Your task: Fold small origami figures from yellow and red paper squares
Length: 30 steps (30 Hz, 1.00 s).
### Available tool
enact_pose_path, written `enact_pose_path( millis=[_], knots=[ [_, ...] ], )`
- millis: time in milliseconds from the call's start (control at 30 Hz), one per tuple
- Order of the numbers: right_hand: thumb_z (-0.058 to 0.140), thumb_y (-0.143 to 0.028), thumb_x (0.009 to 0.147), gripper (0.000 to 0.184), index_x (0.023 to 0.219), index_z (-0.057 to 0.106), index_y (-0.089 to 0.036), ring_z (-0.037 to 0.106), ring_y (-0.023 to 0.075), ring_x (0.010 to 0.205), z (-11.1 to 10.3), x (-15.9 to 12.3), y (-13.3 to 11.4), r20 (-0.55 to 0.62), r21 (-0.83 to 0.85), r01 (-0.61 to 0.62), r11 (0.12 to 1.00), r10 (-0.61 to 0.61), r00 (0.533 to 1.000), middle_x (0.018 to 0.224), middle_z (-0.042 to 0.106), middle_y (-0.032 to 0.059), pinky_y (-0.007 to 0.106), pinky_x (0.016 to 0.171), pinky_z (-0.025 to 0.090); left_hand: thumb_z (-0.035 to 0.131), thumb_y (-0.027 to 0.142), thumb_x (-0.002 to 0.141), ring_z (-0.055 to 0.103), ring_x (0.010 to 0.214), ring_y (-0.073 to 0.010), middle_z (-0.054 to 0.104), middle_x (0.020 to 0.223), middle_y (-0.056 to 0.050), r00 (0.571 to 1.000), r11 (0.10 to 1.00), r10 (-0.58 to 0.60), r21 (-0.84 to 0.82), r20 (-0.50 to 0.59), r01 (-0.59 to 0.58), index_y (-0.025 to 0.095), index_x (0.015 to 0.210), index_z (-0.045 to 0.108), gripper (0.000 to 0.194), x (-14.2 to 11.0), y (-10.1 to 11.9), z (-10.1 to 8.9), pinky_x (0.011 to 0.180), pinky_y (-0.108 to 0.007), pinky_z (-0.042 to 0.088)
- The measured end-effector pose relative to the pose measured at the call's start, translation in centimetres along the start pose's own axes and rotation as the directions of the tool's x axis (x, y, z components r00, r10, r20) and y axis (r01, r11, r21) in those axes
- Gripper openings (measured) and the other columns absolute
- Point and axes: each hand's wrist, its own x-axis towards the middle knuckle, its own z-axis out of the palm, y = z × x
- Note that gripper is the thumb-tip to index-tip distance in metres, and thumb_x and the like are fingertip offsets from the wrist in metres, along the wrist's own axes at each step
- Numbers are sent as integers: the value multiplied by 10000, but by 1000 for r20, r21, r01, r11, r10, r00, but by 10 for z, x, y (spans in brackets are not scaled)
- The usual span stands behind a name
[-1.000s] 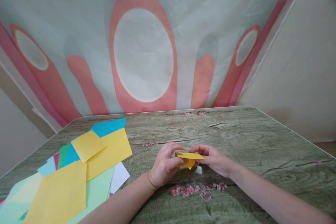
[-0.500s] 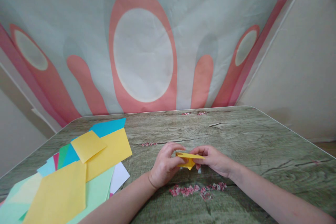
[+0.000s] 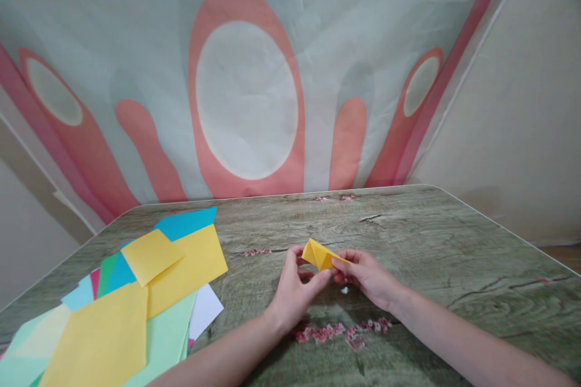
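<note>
A small folded piece of yellow paper with crossing creases is held just above the table, between both hands. My right hand pinches its right end, thumb on the near face and fingers behind. My left hand is curved around the left end. Its fingertips go behind the paper and are partly hidden, while the thumb reaches below the lower corner with a gap between it and the fingers. Under the right fingertips a tiny white bit shows on the table.
Left of my arms lies a spread pile of coloured sheets, with yellow paper, blue paper, pale green paper and white paper. The wood-patterned table with printed pink blossoms ends at a printed backdrop.
The folded yellow paper has tipped up, so its creased face now shows. My left thumb has come off its face and dropped lower; the right hand keeps its pinch.
</note>
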Motion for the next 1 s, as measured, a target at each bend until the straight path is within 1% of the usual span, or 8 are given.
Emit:
enact_pose_path(
  millis=[100, 200, 400, 567, 700, 800, 900, 1000],
  knots=[
    [771, -373, 619, 295, 674, 597, -140, 558, 83, 520, 6, -1, 3, -13, -85, 62, 994, -63, 998, 581, 615, -27, 195, 526, 403, 604, 397, 776, 593, 763, -197, 656, 852, -100, 982, 991, -135, 4, 131, 136, 101, 903, 621, 323, 4, -3, 6, 674, -270, 447],
    [756, -395, 629, 302, 674, 603, -140, 558, 92, 515, 9, -3, 5, -5, -145, 92, 985, -94, 996, 572, 610, -28, 205, 519, 399, 614, 435, 761, 585, 670, -169, 668, 747, -75, 977, 984, -166, -43, 135, 173, 95, 771, 663, 343, 7, -3, 6, 616, -237, 427],
    [676, -403, 728, 274, 706, 619, -136, 570, 106, 547, 9, -5, 5, 40, -197, 119, 973, -113, 993, 618, 627, -2, 226, 540, 411, 676, 424, 696, 562, 622, -146, 660, 691, -44, 979, 974, -178, -126, 95, 189, 101, 736, 668, 325, 8, 1, 3, 576, -213, 404],
    [681, -271, 722, 216, 901, 657, -152, 600, 138, 728, 3, -7, 1, 178, -181, 115, 977, -83, 981, 816, 669, 34, 252, 660, 446, 718, 419, 631, 558, 626, -153, 667, 721, -68, 974, 960, -228, -167, 8, 226, 93, 745, 676, 349, 12, 0, -1, 570, -220, 417],
    [642, -184, 695, 243, 936, 665, -162, 589, 135, 740, -2, -3, 1, 146, -30, 68, 997, -63, 987, 821, 665, 33, 264, 713, 445, 710, 404, 640, 473, 518, -97, 650, 694, -56, 963, 951, -266, -151, 36, 268, 75, 807, 677, 370, 14, 0, -4, 467, -192, 341],
    [593, -274, 765, 202, 907, 668, -151, 573, 131, 697, -1, -2, 2, 140, 52, 53, 997, -60, 988, 795, 648, 38, 266, 679, 439, 705, 398, 640, 463, 511, -89, 646, 693, -53, 959, 948, -275, -146, 61, 282, 79, 807, 681, 361, 14, 2, -4, 459, -189, 326],
    [568, -376, 818, 248, 858, 661, -149, 542, 117, 661, 3, -3, 2, 127, -51, 106, 993, -99, 987, 740, 625, 20, 249, 643, 418, 699, 371, 636, 490, 535, -99, 644, 694, -50, 955, 947, -283, -130, 90, 293, 90, 772, 680, 313, 13, 5, -3, 468, -186, 333],
    [587, -423, 807, 285, 778, 644, -145, 507, 100, 603, 5, -5, 4, 89, -215, 153, 965, -137, 987, 645, 591, -11, 225, 595, 385, 681, 357, 647, 474, 508, -90, 617, 636, -25, 952, 952, -290, -71, 95, 297, 94, 730, 663, 277, 13, 4, -2, 469, -184, 333]
  ],
)
